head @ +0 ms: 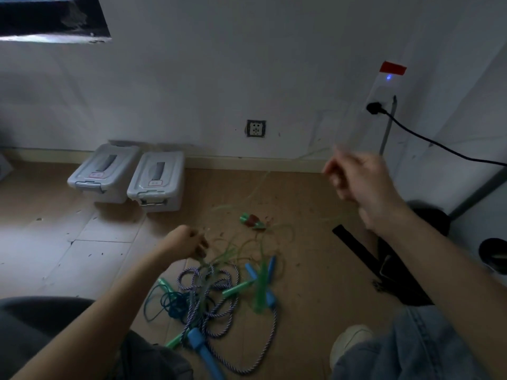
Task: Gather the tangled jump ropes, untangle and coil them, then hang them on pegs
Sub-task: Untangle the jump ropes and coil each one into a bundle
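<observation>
1. The left hand [189, 244] is low over the floor [82, 242], its grip curled tight on a strand of the translucent green rope [233, 249] at the upper edge of the tangle. If this grip lets go while the other end is pulled, the whole knot could drag across the floor instead of loosening.
2. Just below and to the right of that grip lies the heap: a purple-and-white braided rope [216, 294] looped over a dark teal rope [167, 303], with blue handles [201, 349] and green handles [238, 289] mixed in. The thin green strand appears to thread through these loops, so a hard pull may cinch them tighter.
3. A green-and-red handle [252, 221] sits apart, between the two grips; it could snag and whip along if the line goes taut.
4. The right hand [356, 179] is raised well above the heap, blurred; its grip looks closed on the far end of the same green rope, though the strand there is faint. A fast yank risks the rope slipping out.
5. No pegs are in view.
</observation>
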